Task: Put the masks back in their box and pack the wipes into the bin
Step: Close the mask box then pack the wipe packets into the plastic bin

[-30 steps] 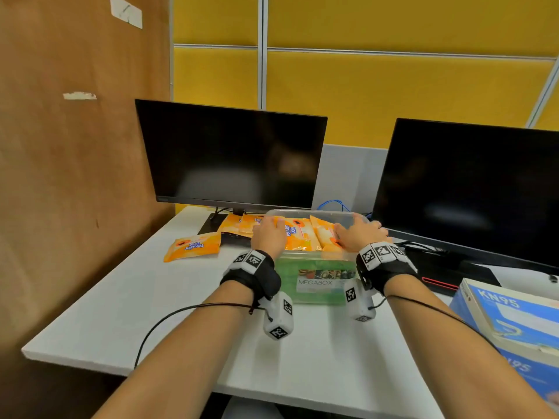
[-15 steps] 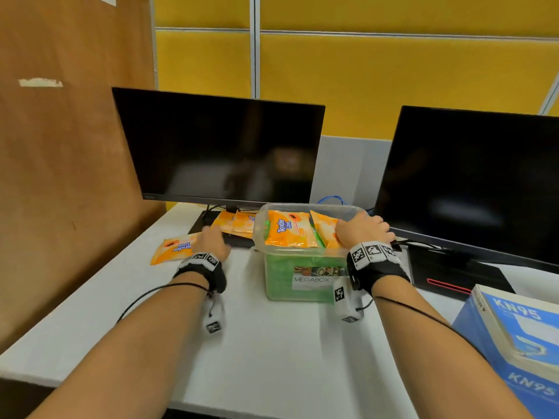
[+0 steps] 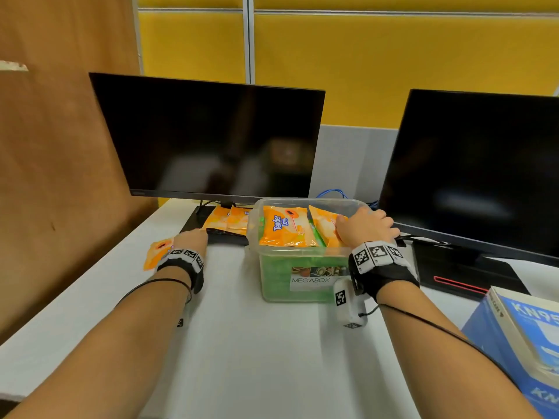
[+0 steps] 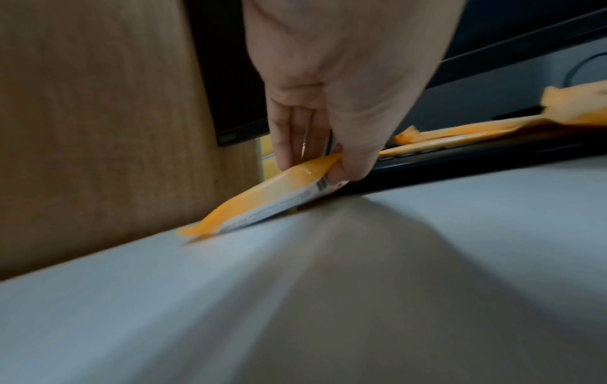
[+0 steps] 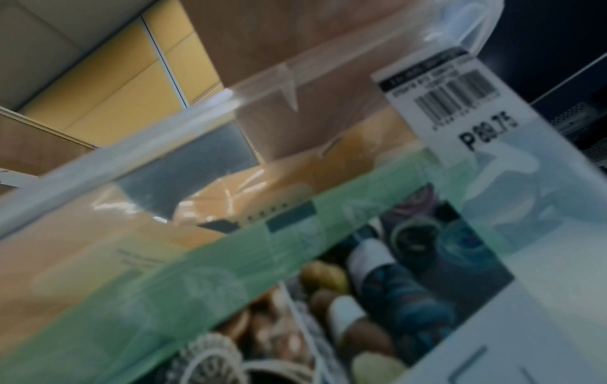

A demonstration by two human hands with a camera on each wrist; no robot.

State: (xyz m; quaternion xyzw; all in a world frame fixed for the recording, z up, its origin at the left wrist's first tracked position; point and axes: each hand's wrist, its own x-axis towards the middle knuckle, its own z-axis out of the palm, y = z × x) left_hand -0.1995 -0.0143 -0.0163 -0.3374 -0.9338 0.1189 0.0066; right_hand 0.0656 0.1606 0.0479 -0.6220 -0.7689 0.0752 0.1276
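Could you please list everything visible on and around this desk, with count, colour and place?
Wipe packs: at least two, orange, standing in the bin.
Wipe pack: one, orange, desk left, one end lifted.
Wipe packs: two, orange, on left monitor's base.
Bin: one, clear with green contents, desk centre.
Mask box: one, blue and white, right edge.
Monitors: two, black, at the back.
Desk: one, white.
Partition panels: yellow, behind the monitors.
Wooden panel: one, brown, left.
Left hand: fingers and thumb pinch the lifted pack.
Right hand: rests on the bin's right rim.
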